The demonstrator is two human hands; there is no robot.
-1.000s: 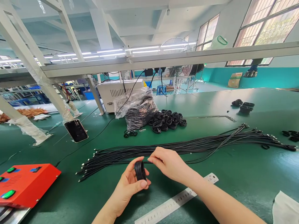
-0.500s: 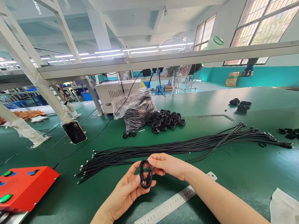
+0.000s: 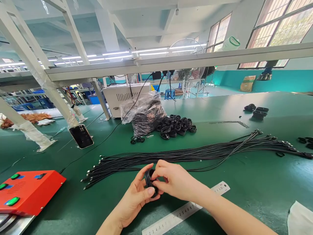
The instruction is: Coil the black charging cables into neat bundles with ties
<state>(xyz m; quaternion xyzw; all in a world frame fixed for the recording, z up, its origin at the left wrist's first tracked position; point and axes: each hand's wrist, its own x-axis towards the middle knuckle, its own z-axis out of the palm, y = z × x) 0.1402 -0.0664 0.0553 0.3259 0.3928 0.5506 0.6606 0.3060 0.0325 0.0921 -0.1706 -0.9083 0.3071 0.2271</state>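
Observation:
A small oval coil of black cable [image 3: 147,178] is held up over the green table. My left hand [image 3: 135,197] grips it from the left, thumb in front and fingers curled behind. The fingertips of my right hand [image 3: 172,179] pinch at the middle of the coil and cover part of it. Just beyond both hands lies a long bundle of straight black cables [image 3: 171,156] with metal plugs at the ends. Below them a steel ruler [image 3: 182,212] rests on the table, partly behind my right forearm.
Coiled cables [image 3: 176,125] are heaped beside a clear plastic bag [image 3: 148,117] of dark items. A red box with green buttons [image 3: 36,189] stands at left, near a phone [image 3: 81,136] propped by a post. A white cloth [image 3: 300,218] lies at right; small black pieces [image 3: 259,112] lie farther back.
My right hand has moved from the coil's right edge across its front, fingers now at its middle. The coil has turned more edge-on in my left hand. The view has shifted slightly.

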